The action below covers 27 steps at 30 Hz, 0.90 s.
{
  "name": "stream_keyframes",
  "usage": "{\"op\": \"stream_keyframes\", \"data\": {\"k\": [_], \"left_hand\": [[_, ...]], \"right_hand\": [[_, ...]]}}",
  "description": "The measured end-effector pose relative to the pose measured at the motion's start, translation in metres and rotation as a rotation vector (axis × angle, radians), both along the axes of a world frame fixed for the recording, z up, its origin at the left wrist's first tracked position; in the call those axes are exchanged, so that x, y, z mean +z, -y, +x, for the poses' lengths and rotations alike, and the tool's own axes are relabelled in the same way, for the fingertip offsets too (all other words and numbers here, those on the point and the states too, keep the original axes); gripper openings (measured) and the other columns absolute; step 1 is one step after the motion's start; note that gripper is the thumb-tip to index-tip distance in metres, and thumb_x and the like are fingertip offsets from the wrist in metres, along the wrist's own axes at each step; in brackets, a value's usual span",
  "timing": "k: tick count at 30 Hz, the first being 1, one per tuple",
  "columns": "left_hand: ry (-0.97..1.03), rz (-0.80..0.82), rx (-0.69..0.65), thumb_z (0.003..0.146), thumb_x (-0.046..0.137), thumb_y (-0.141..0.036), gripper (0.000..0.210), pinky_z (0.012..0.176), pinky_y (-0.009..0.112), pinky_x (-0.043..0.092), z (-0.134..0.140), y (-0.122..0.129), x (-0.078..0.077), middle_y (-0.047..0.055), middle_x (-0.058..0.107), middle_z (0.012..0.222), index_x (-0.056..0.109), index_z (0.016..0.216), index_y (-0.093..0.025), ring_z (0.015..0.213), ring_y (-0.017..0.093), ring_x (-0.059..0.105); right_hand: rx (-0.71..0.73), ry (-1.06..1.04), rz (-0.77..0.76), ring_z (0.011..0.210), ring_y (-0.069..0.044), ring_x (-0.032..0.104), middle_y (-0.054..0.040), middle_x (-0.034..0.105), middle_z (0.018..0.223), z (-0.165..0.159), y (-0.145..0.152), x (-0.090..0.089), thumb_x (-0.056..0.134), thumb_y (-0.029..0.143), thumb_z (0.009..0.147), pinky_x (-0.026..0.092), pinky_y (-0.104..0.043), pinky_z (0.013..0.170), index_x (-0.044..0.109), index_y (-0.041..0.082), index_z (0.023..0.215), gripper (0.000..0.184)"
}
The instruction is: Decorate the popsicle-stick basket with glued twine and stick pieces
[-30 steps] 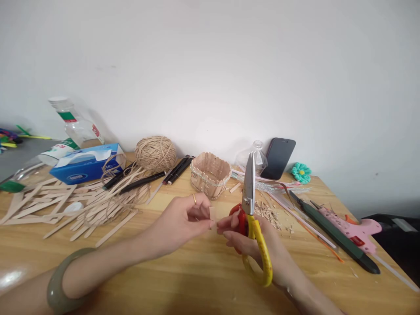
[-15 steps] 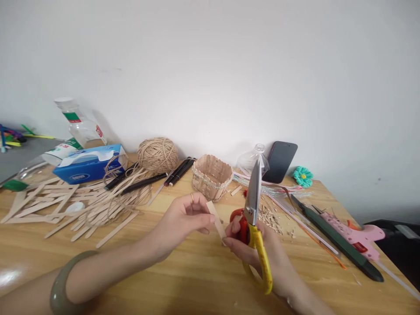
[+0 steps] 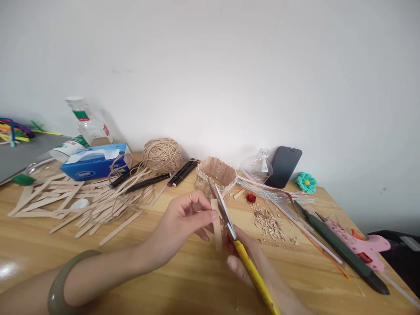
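Note:
Between thumb and fingers, my left hand point(image 3: 190, 218) pinches a short flat piece of wooden craft stick point(image 3: 216, 229), held nearly upright. My right hand point(image 3: 247, 262) grips scissors point(image 3: 244, 251) with yellow handles. Their blades point up and away, slightly parted, close beside the stick's right edge; whether they touch it I cannot tell. Some right-hand fingers are hidden behind the scissors and stick. Just beyond the blades stands a small basket point(image 3: 215, 170) of wooden pieces with a glittery band round it.
Loose craft sticks point(image 3: 101, 214), a twine ball point(image 3: 162, 155) and a blue tissue pack point(image 3: 95, 162) lie left. To the right are wood scraps point(image 3: 269, 223), a red rose point(image 3: 251, 198), a phone point(image 3: 284, 166), a dark green cutter point(image 3: 341, 245) and a pink glue gun point(image 3: 357, 245).
The scissors have swung from upright to tilted left, bringing their blades beside the stick. My right thumb has come off the stick's lower end, and the stick is more upright. The view shifted slightly.

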<state>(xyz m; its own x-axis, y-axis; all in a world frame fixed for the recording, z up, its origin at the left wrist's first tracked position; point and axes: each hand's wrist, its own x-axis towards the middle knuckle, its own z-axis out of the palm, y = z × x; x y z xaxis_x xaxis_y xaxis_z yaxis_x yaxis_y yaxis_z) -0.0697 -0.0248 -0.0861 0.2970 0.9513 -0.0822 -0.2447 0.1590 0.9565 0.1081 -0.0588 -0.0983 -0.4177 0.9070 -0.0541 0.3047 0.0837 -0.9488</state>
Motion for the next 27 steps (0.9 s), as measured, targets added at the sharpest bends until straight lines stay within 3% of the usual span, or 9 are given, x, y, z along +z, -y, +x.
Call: {"op": "stream_keyframes", "data": {"k": [8, 17, 22, 27], "left_hand": [[0.062, -0.029, -0.099, 0.075, 0.068, -0.025, 0.02, 0.048, 0.015, 0.05, -0.0002, 0.0022, -0.0005, -0.003, 0.066, 0.062, 0.052, 0.069, -0.016, 0.056, 0.007, 0.061], [0.076, -0.043, -0.113, 0.075, 0.068, -0.025, 0.021, 0.046, 0.015, 0.049, 0.0006, -0.0008, 0.0019, -0.002, 0.066, 0.063, 0.051, 0.068, -0.015, 0.056, 0.008, 0.061], [0.065, -0.053, -0.11, 0.073, 0.068, -0.026, 0.021, 0.045, 0.016, 0.049, 0.0006, -0.0004, 0.0018, -0.002, 0.065, 0.064, 0.05, 0.068, -0.016, 0.056, 0.01, 0.062], [0.061, -0.069, -0.111, 0.072, 0.069, -0.027, 0.023, 0.044, 0.017, 0.048, 0.0004, -0.0003, 0.0025, -0.002, 0.064, 0.063, 0.05, 0.068, -0.016, 0.056, 0.01, 0.061]], "right_hand": [[0.035, -0.042, -0.015, 0.068, -0.017, 0.042, -0.0017, 0.048, 0.077, -0.001, -0.0008, 0.003, 0.047, 0.072, 0.076, 0.04, -0.028, 0.064, 0.054, 0.018, 0.093, 0.057], [0.069, -0.058, 0.016, 0.064, -0.014, 0.035, 0.0006, 0.04, 0.073, -0.0007, -0.0024, -0.0028, 0.043, 0.074, 0.076, 0.036, -0.026, 0.059, 0.05, 0.019, 0.085, 0.056], [0.037, -0.021, 0.02, 0.072, -0.018, 0.042, -0.0028, 0.046, 0.08, 0.0005, -0.0003, -0.0029, 0.041, 0.074, 0.077, 0.039, -0.027, 0.064, 0.052, 0.019, 0.089, 0.057], [0.029, -0.038, 0.025, 0.067, -0.017, 0.04, -0.0006, 0.044, 0.074, -0.0015, -0.0011, 0.0004, 0.043, 0.073, 0.077, 0.04, -0.028, 0.063, 0.054, 0.02, 0.088, 0.055]]}}
